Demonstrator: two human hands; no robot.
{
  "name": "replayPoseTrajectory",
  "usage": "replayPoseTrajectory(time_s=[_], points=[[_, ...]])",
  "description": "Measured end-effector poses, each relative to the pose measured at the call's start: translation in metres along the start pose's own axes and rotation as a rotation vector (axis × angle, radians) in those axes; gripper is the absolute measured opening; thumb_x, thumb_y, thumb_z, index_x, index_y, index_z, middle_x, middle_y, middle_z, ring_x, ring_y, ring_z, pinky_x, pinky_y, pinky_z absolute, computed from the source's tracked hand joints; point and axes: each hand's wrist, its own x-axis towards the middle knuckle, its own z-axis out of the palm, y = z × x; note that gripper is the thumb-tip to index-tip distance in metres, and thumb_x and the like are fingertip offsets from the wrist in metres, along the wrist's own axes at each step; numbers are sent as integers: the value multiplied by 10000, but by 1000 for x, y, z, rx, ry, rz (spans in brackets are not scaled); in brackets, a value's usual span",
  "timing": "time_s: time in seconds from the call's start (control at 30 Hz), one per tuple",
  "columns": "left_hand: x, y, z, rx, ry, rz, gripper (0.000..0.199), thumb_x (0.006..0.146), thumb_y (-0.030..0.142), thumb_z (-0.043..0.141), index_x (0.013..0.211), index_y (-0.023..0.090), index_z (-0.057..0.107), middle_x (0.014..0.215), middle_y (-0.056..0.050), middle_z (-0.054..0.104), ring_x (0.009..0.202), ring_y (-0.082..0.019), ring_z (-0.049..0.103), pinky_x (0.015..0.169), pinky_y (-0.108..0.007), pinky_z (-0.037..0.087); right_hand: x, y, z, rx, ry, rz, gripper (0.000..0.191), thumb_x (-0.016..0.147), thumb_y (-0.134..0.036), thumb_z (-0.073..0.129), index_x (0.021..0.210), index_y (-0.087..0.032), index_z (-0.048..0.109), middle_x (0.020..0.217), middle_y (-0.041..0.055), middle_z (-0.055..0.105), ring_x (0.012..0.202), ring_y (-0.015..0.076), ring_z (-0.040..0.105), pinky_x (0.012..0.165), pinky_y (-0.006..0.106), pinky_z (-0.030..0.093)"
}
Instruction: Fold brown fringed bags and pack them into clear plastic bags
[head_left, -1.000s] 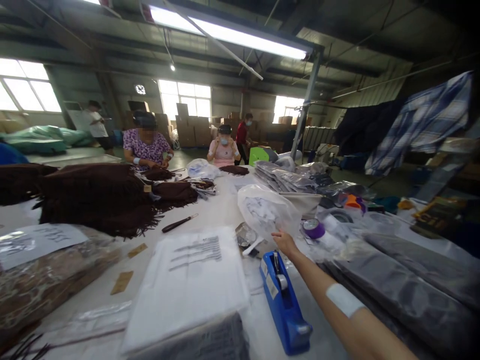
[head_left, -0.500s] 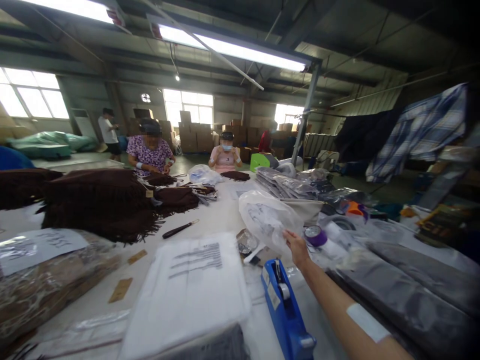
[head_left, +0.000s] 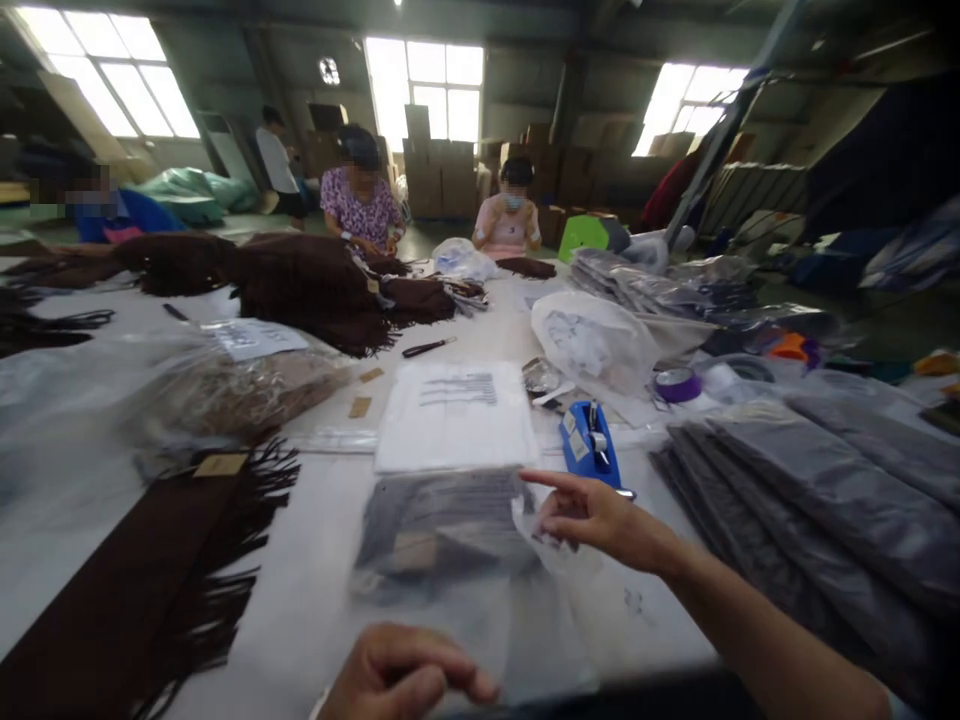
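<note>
Both hands now reach into the lower frame of the head view, the left hand (head_left: 397, 675) newly visible. The right hand (head_left: 600, 520) points its index finger, other fingers curled at the edge of a clear bag (head_left: 442, 620) at lower centre, which holds folded grey fabric (head_left: 442, 525). Left fingers curl near the bag's bottom; whether either hand pinches it cannot be told. A white packet (head_left: 454, 420) lies just beyond, and grey packs (head_left: 795, 520) lie in a row at right, unopened.

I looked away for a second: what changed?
The right hand left the clear plastic bag beside the blue tape dispenser and moved back toward the person, to the edge of a clear bag of grey fabric; the left hand came into view. The dispenser stayed put.
</note>
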Motion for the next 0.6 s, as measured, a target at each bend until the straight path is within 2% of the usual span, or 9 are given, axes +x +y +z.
replayPoseTrajectory(time_s=[0.03,0.1,0.17,0.2,0.3,0.4,0.47,0.53,0.6], points=[[4,1,-3,-61,-18,-9,334,956,360,361,1015,244,669,923,-18,717,875,-168,666,792,-303,560,-9,0,17,-18,-46,22,601,783,-265,630,1343,-236,415,820,1,654,657,105,534,573,222,433],[19,2,-7,-190,-52,-43,313,915,332,477,1197,251,586,1177,-45,638,1100,-207,586,966,-367,484,-22,1,40,-51,-121,41,620,790,-257,628,1361,-247,387,817,-6,644,684,114,549,625,245,450],[36,2,-4,-267,-87,-36,521,817,333,636,1307,242,483,1366,-68,483,1270,-248,432,1094,-433,338,-29,2,52,-93,-135,36,653,793,-248,631,1383,-240,350,798,-11,629,705,121,556,673,266,455],[43,1,0,-312,-96,-32,561,784,332,675,1302,237,483,1390,-75,451,1288,-254,405,1103,-436,320,-30,3,55,-111,-119,30,659,793,-248,634,1385,-231,345,779,-15,617,702,120,552,677,267,452],[49,-1,17,-449,-90,-82,488,760,318,699,1207,211,537,1287,-87,534,1181,-232,504,1022,-390,417,-32,4,56,-97,-47,14,653,801,-263,636,1383,-227,344,743,-30,583,675,102,521,651,248,429],[45,0,31,-486,-99,-139,483,739,300,715,1181,207,544,1207,-79,574,1096,-216,546,967,-373,444,-36,4,56,-33,-55,9,691,804,-285,644,1403,-251,301,735,-41,569,669,94,510,648,239,419],[42,3,37,-464,-101,-129,319,739,299,710,1023,181,623,1129,-73,607,1051,-214,556,946,-364,440,-40,4,57,-27,-57,4,689,797,-301,656,1395,-254,318,725,-42,568,679,100,520,665,243,424],[41,7,41,-420,-31,-115,165,761,301,686,816,154,636,984,-65,636,958,-196,573,906,-346,442,-44,8,59,0,16,-19,703,790,-317,666,1396,-262,315,791,-22,601,743,117,551,725,262,437],[39,11,45,-377,109,-125,167,792,298,653,740,148,601,886,-54,627,884,-175,570,865,-327,445,-47,20,65,139,124,-52,736,781,-347,672,1405,-273,290,942,16,630,855,151,576,816,306,445]])
